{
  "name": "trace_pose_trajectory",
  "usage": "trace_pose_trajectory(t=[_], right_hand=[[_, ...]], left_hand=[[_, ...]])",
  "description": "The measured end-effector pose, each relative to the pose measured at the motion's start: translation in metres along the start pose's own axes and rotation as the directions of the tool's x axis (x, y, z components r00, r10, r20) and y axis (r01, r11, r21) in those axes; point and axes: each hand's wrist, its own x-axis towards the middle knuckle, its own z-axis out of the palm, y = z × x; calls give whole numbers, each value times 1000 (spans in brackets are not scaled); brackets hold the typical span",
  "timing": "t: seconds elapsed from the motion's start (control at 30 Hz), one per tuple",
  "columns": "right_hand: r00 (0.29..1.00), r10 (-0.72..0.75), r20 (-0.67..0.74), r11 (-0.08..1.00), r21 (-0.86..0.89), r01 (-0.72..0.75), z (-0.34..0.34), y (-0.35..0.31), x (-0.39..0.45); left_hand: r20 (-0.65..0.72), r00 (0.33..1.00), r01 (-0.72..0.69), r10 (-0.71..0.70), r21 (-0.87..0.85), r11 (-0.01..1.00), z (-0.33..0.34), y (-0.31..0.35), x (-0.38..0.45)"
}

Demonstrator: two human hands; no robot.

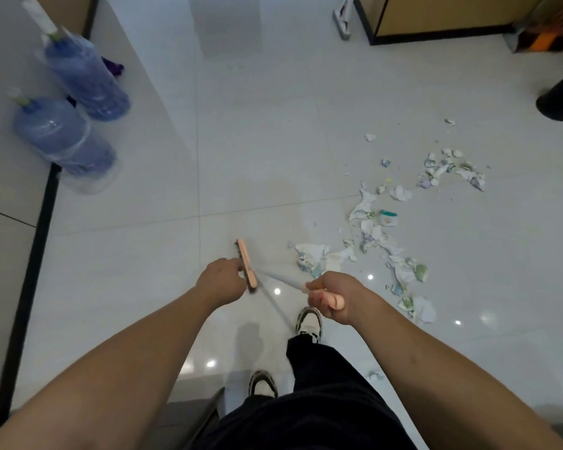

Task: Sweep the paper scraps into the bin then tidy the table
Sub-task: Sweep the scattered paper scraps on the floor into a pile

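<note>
My right hand (330, 302) grips the pink top end of a broom (283, 280), whose white handle runs down to a pink brush head (246, 264) on the floor tiles. My left hand (221, 282) is curled just left of the brush head; what its fingers hold is hidden. Torn paper scraps (400, 235) lie scattered over the floor to the right of the broom, from near my right hand up toward the far right. A black round bin (559, 95) stands at the right edge.
Two blue water jugs (78, 102) stand by the wall on the left. A wooden cabinet (436, 21) and a leaning mop (342, 17) are at the back. My shoes (309, 323) are just below the broom. A grey object (192, 420) sits at the bottom.
</note>
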Motion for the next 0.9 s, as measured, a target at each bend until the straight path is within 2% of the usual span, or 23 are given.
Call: trace_pose_trajectory(t=[0.17, 0.33, 0.43, 0.57, 0.73, 0.9], right_hand=[[981, -19, -195, 1000, -10, 17, -40, -55, 15], [923, -139, -358, 990, -60, 126, -63, -103, 23], [898, -211, -386, 977, -74, 198, -60, -117, 30], [879, -225, -420, 971, -26, 236, -60, -140, 33], [898, -195, -395, 974, 32, 225, -55, -170, 20], [912, -153, -380, 982, 45, 183, -40, -184, 17]], left_hand=[[-1, 1000, -9, 9, 81, 997, -29, 43, 47], [27, 995, -94, 92, 94, 991, -38, 98, 84], [34, 988, -155, 152, 119, 981, -45, 120, 102], [44, 980, -199, 195, 151, 968, -63, 140, 131], [91, 966, -256, 243, 182, 949, -79, 161, 174], [211, 904, -419, 373, 248, 874, -92, 187, 225]])
